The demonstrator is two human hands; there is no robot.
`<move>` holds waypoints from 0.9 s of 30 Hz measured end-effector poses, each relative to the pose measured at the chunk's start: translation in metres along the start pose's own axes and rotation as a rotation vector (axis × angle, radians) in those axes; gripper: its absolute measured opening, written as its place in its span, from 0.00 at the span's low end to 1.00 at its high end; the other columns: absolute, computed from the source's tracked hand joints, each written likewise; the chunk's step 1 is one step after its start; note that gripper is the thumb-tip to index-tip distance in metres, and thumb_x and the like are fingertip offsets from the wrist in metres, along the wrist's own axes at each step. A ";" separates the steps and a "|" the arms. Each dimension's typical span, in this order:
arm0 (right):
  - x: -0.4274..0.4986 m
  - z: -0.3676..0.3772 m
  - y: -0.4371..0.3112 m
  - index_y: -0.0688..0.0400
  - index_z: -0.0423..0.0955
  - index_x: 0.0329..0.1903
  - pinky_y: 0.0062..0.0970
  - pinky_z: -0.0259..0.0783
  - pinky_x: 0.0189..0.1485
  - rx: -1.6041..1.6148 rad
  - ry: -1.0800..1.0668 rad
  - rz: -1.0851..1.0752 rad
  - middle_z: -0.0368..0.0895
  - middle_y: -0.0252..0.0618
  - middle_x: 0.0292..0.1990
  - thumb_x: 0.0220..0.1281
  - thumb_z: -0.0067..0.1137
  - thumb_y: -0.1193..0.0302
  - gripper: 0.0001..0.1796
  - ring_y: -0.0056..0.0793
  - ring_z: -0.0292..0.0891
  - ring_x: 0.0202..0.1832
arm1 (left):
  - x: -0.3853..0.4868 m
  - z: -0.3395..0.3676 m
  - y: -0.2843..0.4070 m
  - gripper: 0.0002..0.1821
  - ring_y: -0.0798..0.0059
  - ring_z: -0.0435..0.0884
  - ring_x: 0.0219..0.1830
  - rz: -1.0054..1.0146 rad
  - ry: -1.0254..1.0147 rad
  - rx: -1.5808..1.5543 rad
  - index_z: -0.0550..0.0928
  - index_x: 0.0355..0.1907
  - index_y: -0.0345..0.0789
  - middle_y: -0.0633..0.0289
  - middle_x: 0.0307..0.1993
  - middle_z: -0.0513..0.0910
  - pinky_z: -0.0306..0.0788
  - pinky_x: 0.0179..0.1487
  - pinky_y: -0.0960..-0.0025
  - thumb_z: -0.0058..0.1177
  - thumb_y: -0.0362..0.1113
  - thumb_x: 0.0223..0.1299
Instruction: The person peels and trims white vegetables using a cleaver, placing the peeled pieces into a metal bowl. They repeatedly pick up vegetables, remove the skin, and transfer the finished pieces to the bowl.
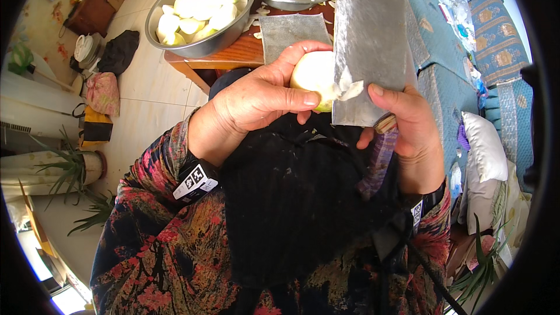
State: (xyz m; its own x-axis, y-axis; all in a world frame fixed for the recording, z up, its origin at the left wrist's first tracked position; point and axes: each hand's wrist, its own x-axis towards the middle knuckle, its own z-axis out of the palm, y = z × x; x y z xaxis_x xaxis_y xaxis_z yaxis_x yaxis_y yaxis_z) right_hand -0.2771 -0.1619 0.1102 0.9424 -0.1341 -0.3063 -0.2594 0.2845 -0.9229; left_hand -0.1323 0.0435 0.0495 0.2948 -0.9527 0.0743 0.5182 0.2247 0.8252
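A pale, peeled radish-like vegetable (313,74) with a green end is gripped in my left hand (262,92), the thumb lying across its lower side. My right hand (407,118) holds a broad steel cleaver (369,43) near the base of its blade, thumb pressed on the flat side. Below that hand hangs the cleaver's handle (378,164), wrapped in purple material. The blade's left edge meets the vegetable's right side. White peel scraps (348,86) cling there, against the blade. Part of the vegetable is hidden by my fingers and the cleaver.
On a wooden table (192,61) stand a metal basin (153,30) of peeled vegetable pieces and a metal bowl (288,5) of pale shreds. A grey mesh cloth (295,30) lies between them and me. A blue sofa (455,105) runs along the right; potted plants (94,166) stand left.
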 end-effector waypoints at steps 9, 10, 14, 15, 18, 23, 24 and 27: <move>0.004 0.006 -0.001 0.65 0.76 0.60 0.27 0.80 0.22 -0.033 -0.061 0.090 0.86 0.43 0.47 0.64 0.66 0.59 0.29 0.32 0.86 0.40 | 0.001 0.008 -0.004 0.46 0.74 0.80 0.48 -0.050 0.035 0.053 0.59 0.78 0.38 0.61 0.55 0.80 0.77 0.39 0.74 0.67 0.35 0.60; 0.004 0.007 0.000 0.65 0.76 0.60 0.27 0.79 0.22 -0.038 -0.064 0.084 0.86 0.43 0.47 0.64 0.66 0.58 0.29 0.31 0.86 0.41 | 0.002 0.007 -0.004 0.45 0.75 0.81 0.47 -0.060 0.035 0.067 0.60 0.78 0.38 0.61 0.53 0.81 0.77 0.39 0.74 0.67 0.35 0.60; 0.005 0.005 0.001 0.65 0.76 0.60 0.26 0.79 0.23 -0.085 -0.048 0.093 0.86 0.42 0.47 0.64 0.65 0.57 0.29 0.30 0.85 0.41 | 0.004 -0.003 -0.002 0.42 0.76 0.83 0.40 -0.129 0.004 0.179 0.64 0.75 0.38 0.62 0.47 0.83 0.77 0.36 0.76 0.69 0.35 0.59; 0.005 0.003 0.001 0.64 0.76 0.60 0.27 0.79 0.23 -0.087 -0.063 0.095 0.86 0.42 0.47 0.64 0.65 0.57 0.29 0.30 0.85 0.41 | 0.004 -0.005 -0.003 0.42 0.76 0.83 0.38 -0.162 0.017 0.158 0.65 0.74 0.38 0.62 0.46 0.83 0.77 0.35 0.76 0.69 0.35 0.59; 0.010 -0.003 0.004 0.64 0.76 0.61 0.26 0.79 0.24 -0.070 -0.080 0.126 0.86 0.42 0.47 0.65 0.65 0.57 0.29 0.31 0.85 0.43 | 0.003 -0.010 -0.008 0.42 0.74 0.85 0.35 -0.213 0.060 0.098 0.65 0.73 0.38 0.62 0.44 0.84 0.76 0.31 0.76 0.70 0.34 0.58; 0.011 -0.010 0.012 0.65 0.73 0.63 0.30 0.83 0.28 0.066 0.008 0.031 0.86 0.43 0.48 0.65 0.65 0.60 0.29 0.34 0.86 0.44 | -0.001 -0.015 -0.008 0.42 0.69 0.87 0.37 -0.143 0.180 -0.175 0.64 0.73 0.43 0.60 0.46 0.83 0.75 0.28 0.74 0.71 0.34 0.58; 0.011 -0.012 0.012 0.65 0.73 0.63 0.31 0.84 0.29 0.069 0.061 0.025 0.86 0.43 0.48 0.65 0.65 0.61 0.29 0.34 0.86 0.44 | -0.001 -0.016 -0.007 0.41 0.67 0.87 0.38 -0.126 0.202 -0.211 0.63 0.73 0.45 0.57 0.48 0.83 0.75 0.28 0.74 0.69 0.32 0.59; 0.008 -0.014 0.012 0.66 0.72 0.64 0.34 0.86 0.31 0.057 0.068 -0.022 0.85 0.44 0.49 0.65 0.65 0.61 0.30 0.35 0.86 0.44 | 0.000 -0.016 -0.007 0.43 0.65 0.87 0.40 -0.084 0.148 -0.226 0.61 0.74 0.44 0.54 0.50 0.82 0.75 0.28 0.73 0.67 0.30 0.58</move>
State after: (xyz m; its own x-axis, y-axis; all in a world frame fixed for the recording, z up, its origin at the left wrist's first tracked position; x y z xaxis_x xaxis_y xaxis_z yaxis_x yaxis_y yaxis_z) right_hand -0.2752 -0.1726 0.0937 0.9308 -0.2042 -0.3033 -0.2250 0.3341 -0.9153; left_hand -0.1227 0.0456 0.0349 0.3485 -0.9334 -0.0856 0.7070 0.2018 0.6779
